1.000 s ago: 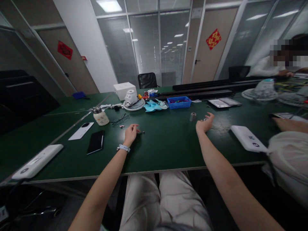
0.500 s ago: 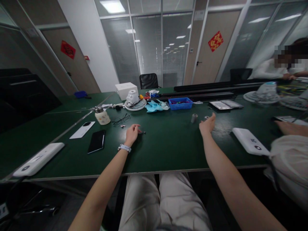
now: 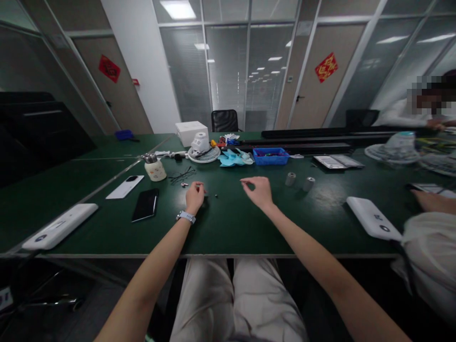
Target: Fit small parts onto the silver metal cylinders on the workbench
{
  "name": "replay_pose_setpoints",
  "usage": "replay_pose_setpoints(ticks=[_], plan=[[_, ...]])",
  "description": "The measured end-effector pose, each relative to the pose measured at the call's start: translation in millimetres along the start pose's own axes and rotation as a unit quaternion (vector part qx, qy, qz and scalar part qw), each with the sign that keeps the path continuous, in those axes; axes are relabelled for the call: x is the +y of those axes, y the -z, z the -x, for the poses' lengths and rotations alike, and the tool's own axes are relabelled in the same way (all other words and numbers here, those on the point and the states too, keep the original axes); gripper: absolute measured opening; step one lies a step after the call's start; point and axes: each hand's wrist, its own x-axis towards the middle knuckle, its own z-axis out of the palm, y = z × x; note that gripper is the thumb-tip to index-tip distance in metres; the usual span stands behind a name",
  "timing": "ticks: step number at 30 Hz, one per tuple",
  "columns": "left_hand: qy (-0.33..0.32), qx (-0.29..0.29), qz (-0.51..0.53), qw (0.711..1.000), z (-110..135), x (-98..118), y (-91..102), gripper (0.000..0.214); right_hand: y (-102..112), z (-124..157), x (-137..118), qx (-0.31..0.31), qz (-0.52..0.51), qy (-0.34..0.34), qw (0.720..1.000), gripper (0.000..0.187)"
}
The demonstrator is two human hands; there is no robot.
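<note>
My left hand [image 3: 195, 195], with a watch on the wrist, rests on the green table [image 3: 231, 223] with its fingers curled closed; what they hold is hidden. A tiny dark part [image 3: 215, 194] lies just right of it. My right hand [image 3: 258, 190] hovers over the middle of the table with thumb and forefinger pinched together; I cannot make out anything between them. Two small grey cylinders [image 3: 290, 179] [image 3: 308, 183] stand to its right, apart from it.
Left of my hands lie a black phone [image 3: 145, 204], a white phone [image 3: 125, 186] and a cup [image 3: 155, 170]. Behind are a fan grille [image 3: 204, 153], blue fan blades [image 3: 235, 157] and a blue bin [image 3: 270, 156]. White devices [image 3: 59, 226] [image 3: 373, 218] flank me. Another person's arm [image 3: 432, 202] is at right.
My right hand has moved left, away from the grey cylinders to the table's middle, and gone from open to a pinch. The left hand has stayed in place. The view has tilted slightly.
</note>
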Motion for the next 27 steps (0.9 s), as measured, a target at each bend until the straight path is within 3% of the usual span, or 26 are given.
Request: replay_pose_setpoints(ticks=[2, 5, 10, 14, 17, 21, 24, 27], plan=[[0.007, 0.006, -0.003, 1.0, 0.4, -0.1, 0.7, 0.025, -25.9, -1.2, -17.1, -0.139, -0.045, -0.024, 0.989, 0.033], [0.013, 0.003, -0.005, 1.0, 0.6, -0.1, 0.8, 0.024, -53.7, -6.0, -30.6, -0.241, -0.068, -0.094, 0.964, 0.048], [0.014, -0.004, -0.006, 1.0, -0.2, -0.8, -0.3, 0.024, -77.1, -13.0, -45.0, -0.236, -0.025, -0.081, 0.968, 0.044], [0.012, -0.005, -0.002, 1.0, 0.6, -0.8, 0.4, 0.025, -77.1, -9.8, -49.8, -0.226, -0.02, -0.047, 0.973, 0.035], [0.013, -0.01, -0.001, 1.0, 1.4, 0.3, 1.0, 0.026, -51.3, -11.0, -36.4, -0.182, -0.023, -0.022, 0.983, 0.032], [0.007, -0.017, 0.003, 1.0, 1.4, 1.1, 0.4, 0.026, 18.1, -19.5, 20.3, -0.011, 0.056, -0.013, 0.998, 0.035], [-0.002, -0.018, 0.002, 1.0, 0.6, 0.3, -0.8, 0.025, 74.8, -14.4, 85.1, 0.14, 0.168, -0.095, 0.971, 0.037], [-0.004, -0.021, 0.0, 1.0, 0.0, 0.1, -1.1, 0.025, 114.3, 5.2, 142.7, 0.184, 0.218, -0.194, 0.938, 0.035]])
